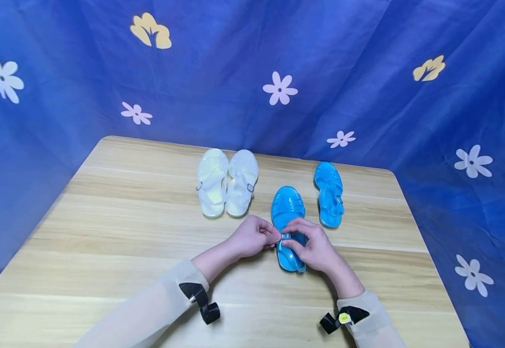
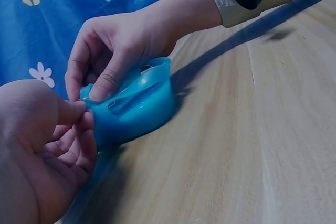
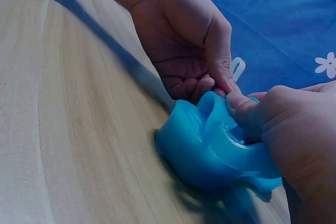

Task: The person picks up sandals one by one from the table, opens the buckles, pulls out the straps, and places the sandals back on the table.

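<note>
By left hand (image 1: 252, 236) and right hand (image 1: 315, 245), thumbs against fingers, strap (image 1: 286, 236) is being pinched — neither being nearer. Blue sandal (image 1: 288, 205) is being flanked below right of frame centre — long axis being aimed up-frame, toe topmost.

Head view: bright and evenly lit, outlines legible. Soft shadows under the forearms (image 1: 347, 278) on the tabletop (image 1: 126, 251) are consistent with overhead light. Small glare spots noted on the glossy blue sandal (image 1: 288, 202).

Both wrist views: markedly dimmer, cool in cast, each crossed by a long dark shadow over the wood. Wood grain soft. In the right wrist view the right hand (image 3: 299, 135) is dim; fingertip detail appears slightly blurred.
</note>
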Tool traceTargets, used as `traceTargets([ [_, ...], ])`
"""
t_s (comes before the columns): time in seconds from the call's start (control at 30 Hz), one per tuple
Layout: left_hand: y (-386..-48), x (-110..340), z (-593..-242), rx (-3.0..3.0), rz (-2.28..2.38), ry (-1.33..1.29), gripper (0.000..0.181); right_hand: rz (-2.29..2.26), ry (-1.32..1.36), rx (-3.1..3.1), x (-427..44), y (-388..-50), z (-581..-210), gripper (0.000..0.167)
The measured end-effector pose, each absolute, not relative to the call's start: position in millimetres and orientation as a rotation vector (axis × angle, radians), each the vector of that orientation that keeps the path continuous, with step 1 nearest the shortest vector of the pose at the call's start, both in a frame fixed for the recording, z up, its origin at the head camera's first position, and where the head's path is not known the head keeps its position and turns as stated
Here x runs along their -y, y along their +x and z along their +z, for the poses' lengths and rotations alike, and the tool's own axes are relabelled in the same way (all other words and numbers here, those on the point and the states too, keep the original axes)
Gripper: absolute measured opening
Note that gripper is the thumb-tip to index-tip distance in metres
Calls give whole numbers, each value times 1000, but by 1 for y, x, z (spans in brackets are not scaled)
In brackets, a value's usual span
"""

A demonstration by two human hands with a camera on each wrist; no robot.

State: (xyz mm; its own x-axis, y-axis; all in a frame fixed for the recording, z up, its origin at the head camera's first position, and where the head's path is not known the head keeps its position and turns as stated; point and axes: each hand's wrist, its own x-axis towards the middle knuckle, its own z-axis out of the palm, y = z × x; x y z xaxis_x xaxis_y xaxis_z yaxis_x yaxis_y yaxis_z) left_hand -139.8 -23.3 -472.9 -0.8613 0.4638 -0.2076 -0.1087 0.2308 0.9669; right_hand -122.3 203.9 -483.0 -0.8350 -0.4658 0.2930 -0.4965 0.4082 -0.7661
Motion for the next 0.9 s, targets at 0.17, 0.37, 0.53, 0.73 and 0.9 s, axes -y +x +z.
traceTargets([
  [0.17,-140,23,-473,-2069,1675,368,10,1438,874,2608,-204,-121,-482,20],
  [0.37,-141,29,-476,-2177,1608,568,10,1428,865,2571,-205,-122,-485,19],
  [0.53,-140,30,-480,-2335,1580,726,23,1447,869,2542,-207,-123,-488,17],
  [0.73,-141,27,-479,-2351,1575,817,25,1449,880,2562,-209,-122,-486,16],
  [0.9,-144,25,-482,-2414,1543,834,22,1470,880,2570,-207,-122,-485,15],
])
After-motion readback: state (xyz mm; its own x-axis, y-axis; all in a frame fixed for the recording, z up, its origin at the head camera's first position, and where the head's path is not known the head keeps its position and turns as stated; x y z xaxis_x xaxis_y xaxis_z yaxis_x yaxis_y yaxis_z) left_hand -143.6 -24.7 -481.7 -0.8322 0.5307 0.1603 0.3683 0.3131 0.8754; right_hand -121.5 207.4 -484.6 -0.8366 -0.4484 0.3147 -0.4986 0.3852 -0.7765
